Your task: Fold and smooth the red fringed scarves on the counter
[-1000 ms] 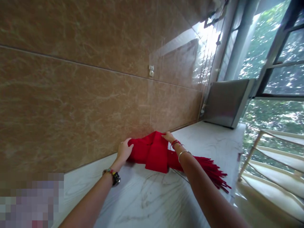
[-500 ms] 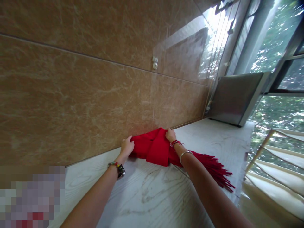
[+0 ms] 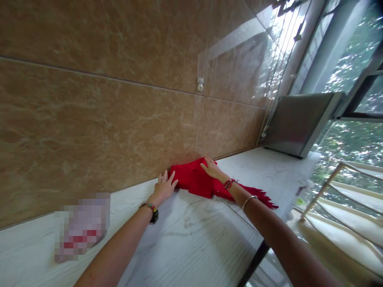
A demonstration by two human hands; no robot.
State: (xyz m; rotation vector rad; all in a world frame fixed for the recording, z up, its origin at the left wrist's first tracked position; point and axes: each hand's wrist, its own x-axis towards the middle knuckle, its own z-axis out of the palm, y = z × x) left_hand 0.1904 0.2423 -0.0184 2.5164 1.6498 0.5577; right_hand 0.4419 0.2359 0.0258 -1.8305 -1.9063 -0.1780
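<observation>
A red fringed scarf [image 3: 194, 181] lies folded on the white wood-grain table [image 3: 179, 235], close against the tiled wall. Its fringe spreads to the right, partly covered by my right forearm. At the scarf's left end is my left hand [image 3: 165, 186], fingers spread, the fingertips touching the cloth's edge. My right hand [image 3: 213, 168] rests flat over the top right of the folded part, with its fingers stretched out. Neither hand grips the fabric.
A pixelated pale item with red marks [image 3: 82, 229] lies on the table at left. A grey metal box-like appliance [image 3: 295, 125] stands at the far right end. A tiered rack [image 3: 338, 203] stands beyond the table's right edge. The brown tiled wall [image 3: 119, 119] bounds the back.
Both hands have loosened from the scarf's edges, their fingers now spread on it. My right hand has come over the cloth's top. The view has shifted, showing more of the table at left.
</observation>
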